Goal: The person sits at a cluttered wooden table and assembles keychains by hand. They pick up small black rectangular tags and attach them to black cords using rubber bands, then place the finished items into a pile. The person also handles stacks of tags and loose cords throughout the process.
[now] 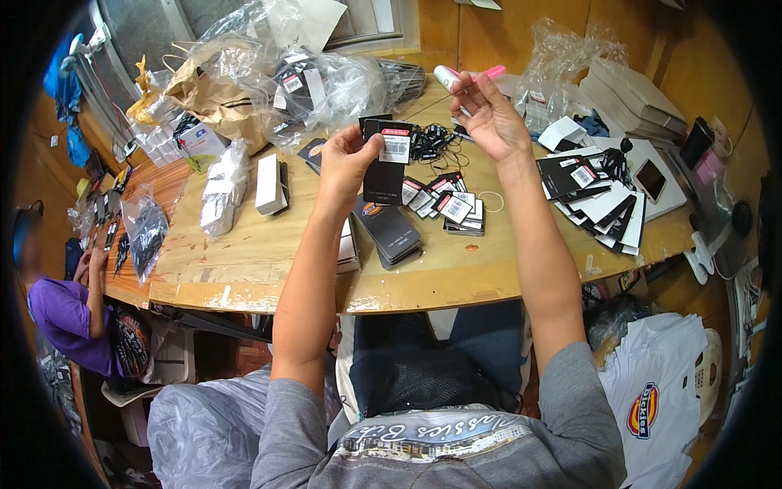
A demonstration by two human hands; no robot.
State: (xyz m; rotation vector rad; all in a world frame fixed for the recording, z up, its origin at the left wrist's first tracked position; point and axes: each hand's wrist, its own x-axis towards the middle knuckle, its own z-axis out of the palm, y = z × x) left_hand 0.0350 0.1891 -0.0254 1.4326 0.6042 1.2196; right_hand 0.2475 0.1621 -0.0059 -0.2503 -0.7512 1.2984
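My left hand [345, 166] is closed on a black hang tag [383, 184] that has a white barcode sticker with a red strip. From near the tag's top, a thin dark cord [432, 103] stretches up to my right hand [498, 126], whose thumb and fingers pinch its end. A white and pink object [445, 77] shows behind the right fingertips; I cannot tell whether they touch it. Below the left hand lies a stack of black tags [389, 233]. Small stickered tags [458, 209] and a tangle of black cords [436, 143] lie between my arms.
Fanned black and white tags [607, 200] and a phone [651, 180] lie at the right. Plastic bags and a paper bag [213, 85] crowd the back left. A wrapped bundle [224, 187] and white stack [269, 186] stand nearer. Another person in purple [63, 322] works far left.
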